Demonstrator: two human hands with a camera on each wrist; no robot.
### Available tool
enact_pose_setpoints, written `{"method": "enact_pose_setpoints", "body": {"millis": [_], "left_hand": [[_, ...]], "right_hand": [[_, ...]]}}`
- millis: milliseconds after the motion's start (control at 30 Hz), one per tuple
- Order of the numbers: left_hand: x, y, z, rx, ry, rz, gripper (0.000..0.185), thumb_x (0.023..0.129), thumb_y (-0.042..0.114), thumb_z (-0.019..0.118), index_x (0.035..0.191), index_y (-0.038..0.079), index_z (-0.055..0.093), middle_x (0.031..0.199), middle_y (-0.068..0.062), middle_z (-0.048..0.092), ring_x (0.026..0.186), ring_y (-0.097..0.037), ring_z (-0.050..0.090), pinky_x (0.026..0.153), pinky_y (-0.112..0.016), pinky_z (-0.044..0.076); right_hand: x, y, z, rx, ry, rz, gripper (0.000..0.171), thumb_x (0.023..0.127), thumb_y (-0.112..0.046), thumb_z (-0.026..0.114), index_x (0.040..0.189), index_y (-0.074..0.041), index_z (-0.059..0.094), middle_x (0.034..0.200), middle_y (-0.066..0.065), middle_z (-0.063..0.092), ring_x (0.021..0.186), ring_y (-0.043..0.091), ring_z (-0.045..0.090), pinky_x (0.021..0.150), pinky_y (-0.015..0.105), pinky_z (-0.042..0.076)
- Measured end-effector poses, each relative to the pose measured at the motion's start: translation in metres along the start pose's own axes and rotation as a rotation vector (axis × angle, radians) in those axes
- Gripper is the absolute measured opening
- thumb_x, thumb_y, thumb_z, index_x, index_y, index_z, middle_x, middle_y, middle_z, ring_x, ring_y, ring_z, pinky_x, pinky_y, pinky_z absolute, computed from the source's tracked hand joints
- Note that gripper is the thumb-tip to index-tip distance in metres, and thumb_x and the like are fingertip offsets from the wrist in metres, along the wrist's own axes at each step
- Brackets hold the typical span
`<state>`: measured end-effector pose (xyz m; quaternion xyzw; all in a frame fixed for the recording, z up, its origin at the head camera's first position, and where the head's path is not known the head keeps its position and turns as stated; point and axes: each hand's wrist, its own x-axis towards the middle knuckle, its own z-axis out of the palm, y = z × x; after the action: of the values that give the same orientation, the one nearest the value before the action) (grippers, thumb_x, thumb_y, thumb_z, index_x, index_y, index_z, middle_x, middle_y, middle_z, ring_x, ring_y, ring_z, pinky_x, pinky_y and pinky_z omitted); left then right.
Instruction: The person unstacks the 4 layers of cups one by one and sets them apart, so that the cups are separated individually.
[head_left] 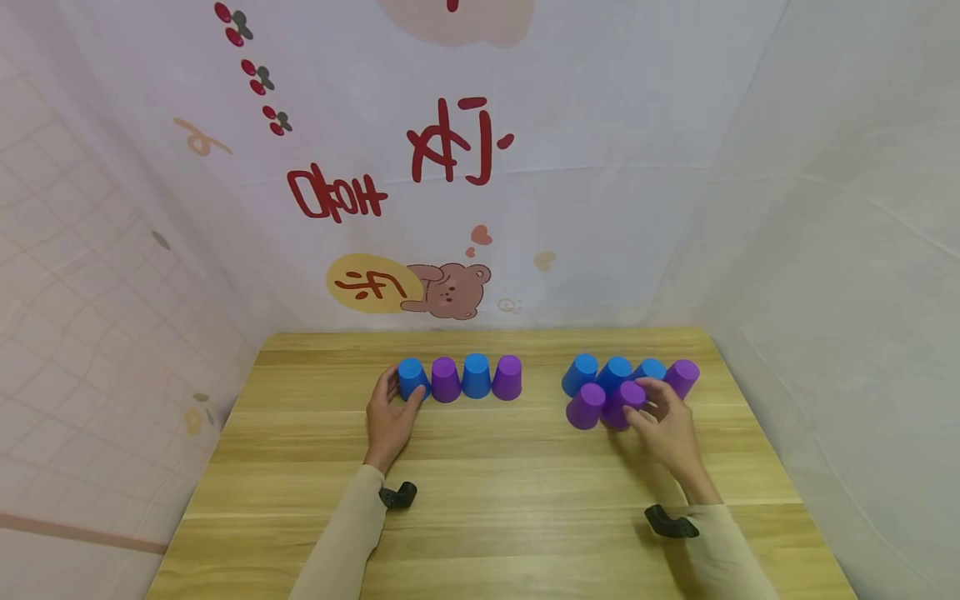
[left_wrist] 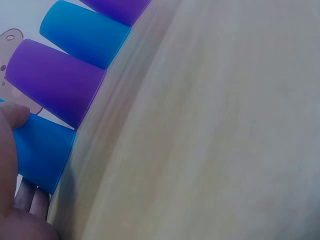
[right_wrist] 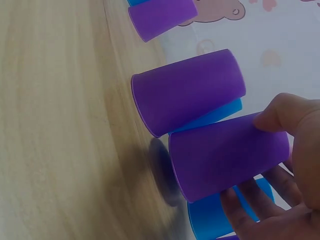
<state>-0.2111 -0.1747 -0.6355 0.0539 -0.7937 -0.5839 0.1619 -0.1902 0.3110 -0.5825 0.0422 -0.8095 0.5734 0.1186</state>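
Note:
My left hand (head_left: 390, 421) grips an upside-down blue cup (head_left: 412, 379) at the left end of a row of cups. In the left wrist view, the thumb lies across this blue cup (left_wrist: 42, 152) and fingertips show behind it. Beside it stand a purple cup (head_left: 446, 380), another blue cup (head_left: 476, 376) and a purple end cup (head_left: 507, 378). On the right, my right hand (head_left: 667, 429) holds an upside-down purple cup (right_wrist: 227, 157) between thumb and fingers. A dark shadow lies on the table just off its rim. Close at its left stands another purple cup (head_left: 586, 407).
Behind the right hand is a back row of blue cups (head_left: 581, 375) with a purple cup (head_left: 682, 378) at its right end. The wooden table (head_left: 480, 500) meets a printed white cloth wall (head_left: 600, 250). A black wrist device (head_left: 671, 522) sits on each sleeve.

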Motion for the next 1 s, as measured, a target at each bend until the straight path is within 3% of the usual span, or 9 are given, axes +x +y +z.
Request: {"method": "enact_pose_setpoints", "body": {"millis": [167,1000], "left_hand": [[0.0,0.0,0.0,-0.003,-0.001,0.002,0.069,0.105,0.02,0.083,0.165,0.004,0.052,0.162,-0.023,0.062,0.152,-0.042,0.062,0.132,-0.057,0.05],[0.001,-0.004,0.0,-0.01,-0.004,0.015,0.068,0.105,0.021,0.083,0.165,0.007,0.052,0.163,-0.022,0.062,0.153,-0.042,0.061,0.132,-0.058,0.05]], "right_hand": [[-0.002,0.0,0.001,-0.001,-0.008,0.022,0.052,0.096,0.012,0.08,0.144,0.012,0.06,0.14,0.039,0.068,0.113,-0.012,0.068,0.101,0.008,0.06],[-0.006,0.014,0.004,-0.031,-0.024,-0.031,0.051,0.096,0.012,0.079,0.143,0.012,0.06,0.135,0.039,0.071,0.114,-0.011,0.067,0.098,0.006,0.06]]}}
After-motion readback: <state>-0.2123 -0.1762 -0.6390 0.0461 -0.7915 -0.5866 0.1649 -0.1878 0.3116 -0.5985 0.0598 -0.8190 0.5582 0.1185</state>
